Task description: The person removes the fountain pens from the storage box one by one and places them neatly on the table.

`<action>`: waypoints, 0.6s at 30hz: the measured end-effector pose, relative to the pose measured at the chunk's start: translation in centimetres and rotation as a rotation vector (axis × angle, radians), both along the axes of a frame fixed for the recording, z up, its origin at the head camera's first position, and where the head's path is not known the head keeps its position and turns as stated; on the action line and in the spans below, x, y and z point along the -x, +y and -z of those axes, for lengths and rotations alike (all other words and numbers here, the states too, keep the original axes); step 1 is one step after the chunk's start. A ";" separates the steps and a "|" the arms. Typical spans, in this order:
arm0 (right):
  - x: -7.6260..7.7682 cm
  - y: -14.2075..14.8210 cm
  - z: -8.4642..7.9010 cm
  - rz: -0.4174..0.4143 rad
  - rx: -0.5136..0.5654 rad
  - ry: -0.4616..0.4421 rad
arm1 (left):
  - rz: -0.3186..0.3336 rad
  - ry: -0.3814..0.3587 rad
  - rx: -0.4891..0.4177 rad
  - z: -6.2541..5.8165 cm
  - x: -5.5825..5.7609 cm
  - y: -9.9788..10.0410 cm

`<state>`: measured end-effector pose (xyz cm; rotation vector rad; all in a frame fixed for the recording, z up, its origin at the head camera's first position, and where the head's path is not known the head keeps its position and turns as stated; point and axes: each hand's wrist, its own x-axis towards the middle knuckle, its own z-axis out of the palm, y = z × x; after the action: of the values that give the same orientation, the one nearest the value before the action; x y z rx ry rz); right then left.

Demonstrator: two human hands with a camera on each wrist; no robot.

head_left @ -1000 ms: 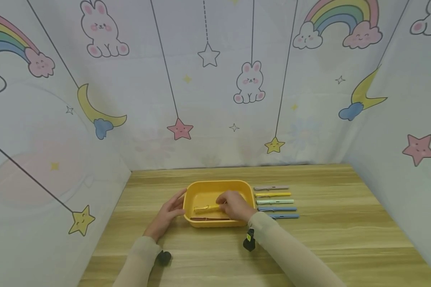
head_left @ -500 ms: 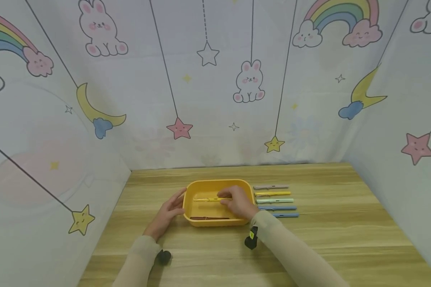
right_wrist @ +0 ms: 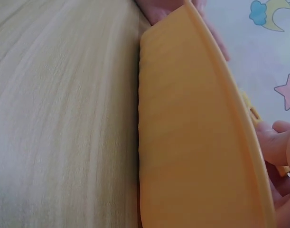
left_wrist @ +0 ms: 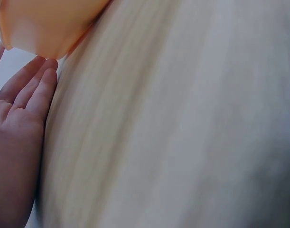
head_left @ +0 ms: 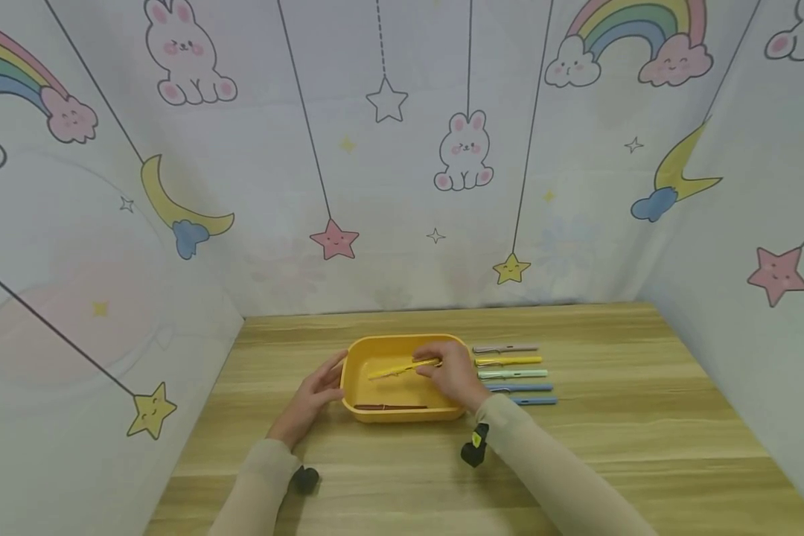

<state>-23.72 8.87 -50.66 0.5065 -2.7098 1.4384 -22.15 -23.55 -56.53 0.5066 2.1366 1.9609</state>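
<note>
In the head view a yellow plastic basin (head_left: 405, 415) stands on the wooden table. My left hand (head_left: 313, 400) rests against its left end, fingers fairly straight; the left wrist view shows fingertips (left_wrist: 50, 76) at the basin's wall (left_wrist: 45, 28). Over the basin's right half, my right hand (head_left: 452, 372) pinches a yellow pen (head_left: 402, 370) near its right end. The pen slants, its free end pointing left and down into the basin. A dark red-brown pen (head_left: 390, 407) lies along the basin's near side. In the right wrist view the basin's side hides part of the right hand (right_wrist: 280, 152).
Right of the basin several pens lie in a column: a grey pen (head_left: 505, 348), another yellow pen (head_left: 509, 361), a mint green pen (head_left: 513, 374) and blue pens (head_left: 522, 388). A cartoon-printed cloth (head_left: 388, 193) hangs behind the wooden table (head_left: 375, 476) and along both sides.
My right hand has moved up and right, away from the basin's near side, with the yellow pen. The pen has tilted, its right end higher now. My left hand has stayed at the basin.
</note>
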 end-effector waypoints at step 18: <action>-0.6 1.7 -0.5 0.057 0.141 0.048 | 0.002 -0.013 0.010 -0.1 -0.1 0.1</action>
<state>-23.14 10.61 -50.16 0.4467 -2.5408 1.5664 -22.06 -23.44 -56.46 0.4923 2.1365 1.9461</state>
